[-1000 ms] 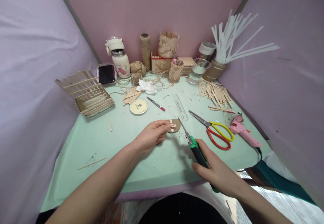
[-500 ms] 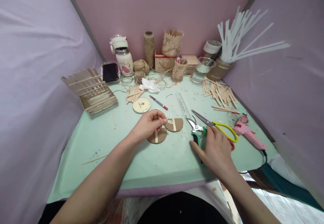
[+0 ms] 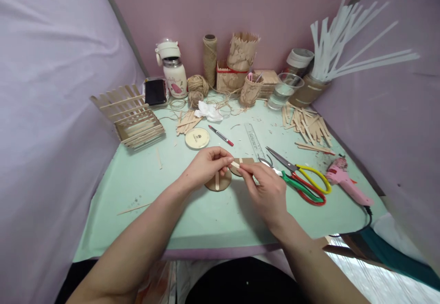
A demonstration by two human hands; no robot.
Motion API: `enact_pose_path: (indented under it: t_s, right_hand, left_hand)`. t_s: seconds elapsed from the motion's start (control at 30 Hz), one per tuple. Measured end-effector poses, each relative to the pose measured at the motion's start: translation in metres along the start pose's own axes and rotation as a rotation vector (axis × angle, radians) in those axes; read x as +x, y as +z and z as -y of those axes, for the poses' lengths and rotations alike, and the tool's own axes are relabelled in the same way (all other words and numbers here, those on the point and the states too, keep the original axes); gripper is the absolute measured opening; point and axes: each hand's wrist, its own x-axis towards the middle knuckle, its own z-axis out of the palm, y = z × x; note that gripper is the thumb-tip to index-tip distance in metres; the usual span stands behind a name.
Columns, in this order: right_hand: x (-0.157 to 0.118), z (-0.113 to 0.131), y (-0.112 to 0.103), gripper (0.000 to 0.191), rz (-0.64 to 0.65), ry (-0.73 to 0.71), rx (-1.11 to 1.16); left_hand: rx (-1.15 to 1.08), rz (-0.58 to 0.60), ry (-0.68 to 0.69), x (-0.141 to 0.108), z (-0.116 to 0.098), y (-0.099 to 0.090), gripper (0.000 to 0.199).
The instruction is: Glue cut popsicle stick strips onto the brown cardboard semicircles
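Note:
Between my two hands is a short piece of craft stick [image 3: 235, 164]. My left hand [image 3: 213, 163] pinches one end between thumb and fingertips. The other end is in the closed fingertips of my right hand [image 3: 266, 189]. Below them, a round cardboard piece [image 3: 225, 184] with a strip of stick on it lies partly under my left hand. A second cardboard piece [image 3: 250, 160], also with a strip on it, is half hidden behind the fingers. Green-handled pruning shears [image 3: 299, 185] rest right of my right hand, their blades partly covered by it.
Scissors [image 3: 287, 161] with yellow and red handles and a pink glue gun [image 3: 347, 180] lie at right. A marker [image 3: 220, 135], ruler [image 3: 254, 140] and round lid [image 3: 197, 138] are beyond my hands. A cup of water [image 3: 283, 94] stands behind, a slatted stick basket [image 3: 137, 132] at left.
My right hand has let go of the pruning shears and moved left to meet my left hand at the stick piece. The shears now lie beside the scissors. The whole view has shifted slightly.

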Motion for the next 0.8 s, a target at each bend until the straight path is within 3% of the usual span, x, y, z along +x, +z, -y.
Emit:
enact_pose_path:
  t_s: [0.1, 0.17, 0.27, 0.37, 0.47, 0.63, 0.8]
  right_hand:
    - [-0.003, -0.002, 0.001, 0.012, 0.027, 0.071, 0.005]
    - [-0.009, -0.002, 0.001, 0.013, 0.083, 0.111, -0.032]
    - [-0.020, 0.000, 0.005, 0.014, 0.175, 0.128, -0.037]
    - [-0.029, 0.006, 0.012, 0.014, 0.214, 0.150, -0.004]
    - [-0.033, 0.010, 0.019, 0.015, 0.260, 0.187, -0.035]
    - [-0.033, 0.013, 0.022, 0.019, 0.334, 0.205, -0.092]
    - [-0.021, 0.005, 0.014, 0.022, 0.420, 0.035, -0.008]
  left_hand:
    - [0.161, 0.043, 0.032, -0.002, -0.005, -0.014, 0.038]
    - [0.440, 0.052, 0.105, -0.006, -0.009, -0.026, 0.062]
    - [0.920, 0.212, 0.190, -0.013, -0.011, -0.037, 0.079]
    - [1.198, 0.298, 0.134, -0.019, -0.008, -0.033, 0.071]
    - [1.333, 0.268, 0.137, -0.021, -0.003, -0.023, 0.052]
    - [1.396, 0.254, 0.159, -0.021, -0.002, -0.017, 0.037]
    - [1.375, 0.263, 0.154, -0.023, -0.003, -0.022, 0.037]
